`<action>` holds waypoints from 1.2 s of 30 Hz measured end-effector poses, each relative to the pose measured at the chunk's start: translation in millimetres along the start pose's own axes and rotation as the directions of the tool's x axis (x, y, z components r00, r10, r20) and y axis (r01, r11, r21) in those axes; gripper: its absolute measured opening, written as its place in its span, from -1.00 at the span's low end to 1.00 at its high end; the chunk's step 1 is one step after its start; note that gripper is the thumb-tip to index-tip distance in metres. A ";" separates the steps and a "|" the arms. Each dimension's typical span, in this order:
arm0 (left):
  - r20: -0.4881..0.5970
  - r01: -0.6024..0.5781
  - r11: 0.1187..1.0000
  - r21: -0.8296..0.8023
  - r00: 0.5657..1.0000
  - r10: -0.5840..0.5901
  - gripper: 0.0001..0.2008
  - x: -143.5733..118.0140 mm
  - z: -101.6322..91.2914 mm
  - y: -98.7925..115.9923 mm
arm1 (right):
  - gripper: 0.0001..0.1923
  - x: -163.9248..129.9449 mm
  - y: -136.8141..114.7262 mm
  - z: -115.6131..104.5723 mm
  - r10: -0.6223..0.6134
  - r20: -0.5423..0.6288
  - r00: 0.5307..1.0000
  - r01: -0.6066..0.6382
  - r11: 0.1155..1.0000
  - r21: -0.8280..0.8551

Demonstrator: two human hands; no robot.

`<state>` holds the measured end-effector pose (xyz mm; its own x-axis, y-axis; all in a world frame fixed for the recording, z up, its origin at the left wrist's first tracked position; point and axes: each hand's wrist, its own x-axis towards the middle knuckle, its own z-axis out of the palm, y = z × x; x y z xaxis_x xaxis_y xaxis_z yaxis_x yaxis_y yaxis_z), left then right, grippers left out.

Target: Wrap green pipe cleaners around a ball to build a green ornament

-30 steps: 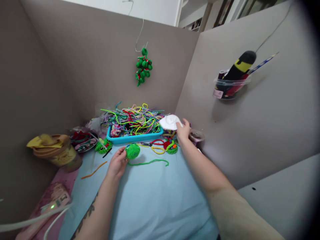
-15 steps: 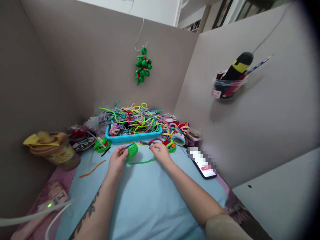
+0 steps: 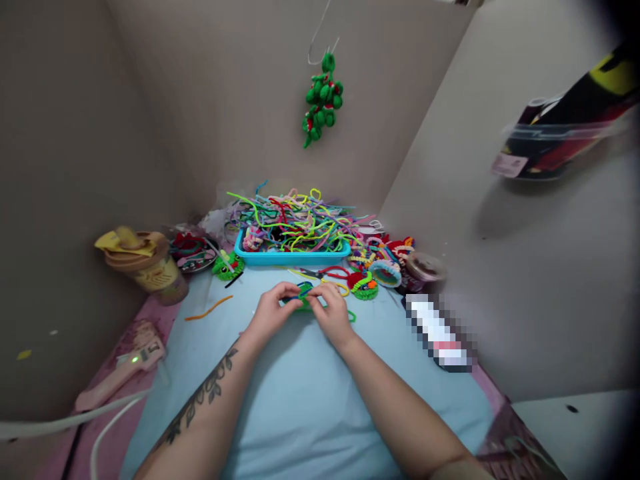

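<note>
Item: green pipe-cleaner ball (image 3: 303, 298), on the light-blue mat (image 3: 300, 400), now pinched between both hands at centre.

Left hand (image 3: 273, 312): grasping the ball from its 9 o'clock side.

Right hand (image 3: 333, 315): 1 second ago it was up by the far clutter with something white; now it grips the ball from 3 o'clock.

Change noted: 2-handed work on the ball appears to have resumed.

At 12 o'clock: blue tray (image 3: 290, 257) of pipe cleaners. At 10 o'clock: orange strand (image 3: 209, 308).
</note>
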<state>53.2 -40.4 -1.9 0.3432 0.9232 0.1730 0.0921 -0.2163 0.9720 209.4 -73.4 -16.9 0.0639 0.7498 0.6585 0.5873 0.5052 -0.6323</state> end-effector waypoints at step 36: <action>-0.429 -0.019 0.999 -0.029 0.903 0.005 -0.80 13.4 -51.2 -8.1 | -0.88 14.4 -21.4 77.9 0.340 0.447 0.828 -0.129 0.890 -0.438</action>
<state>9.2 -10.0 0.7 -0.0903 0.9691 0.2297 0.0587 -0.2251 0.9726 134.9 -40.1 -25.7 -0.1080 0.9831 0.1478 0.8678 0.1658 -0.4685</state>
